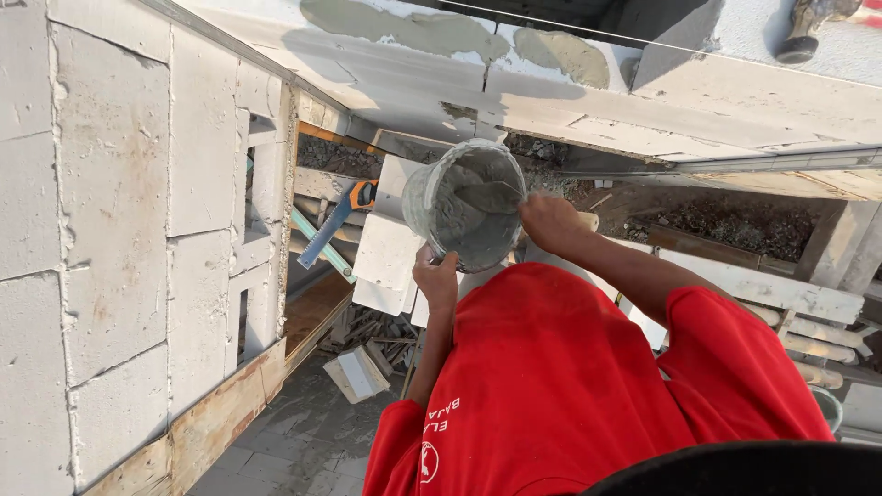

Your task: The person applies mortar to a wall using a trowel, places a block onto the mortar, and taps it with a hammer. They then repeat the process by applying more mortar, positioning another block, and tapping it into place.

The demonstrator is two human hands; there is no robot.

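Head view: the left hand [435, 276] grips the lower rim of a mortar-coated bucket [464, 204], held tilted in front of the red-shirted chest. The right hand [548, 220] is closed on a trowel [491, 196] whose blade lies inside the bucket in grey mortar. A white block wall [119, 230] stands to the left, and a handsaw [338, 219] rests beyond the bucket.

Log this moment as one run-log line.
left hand: holds bucket | right hand: trowel in mortar | handsaw on ledge
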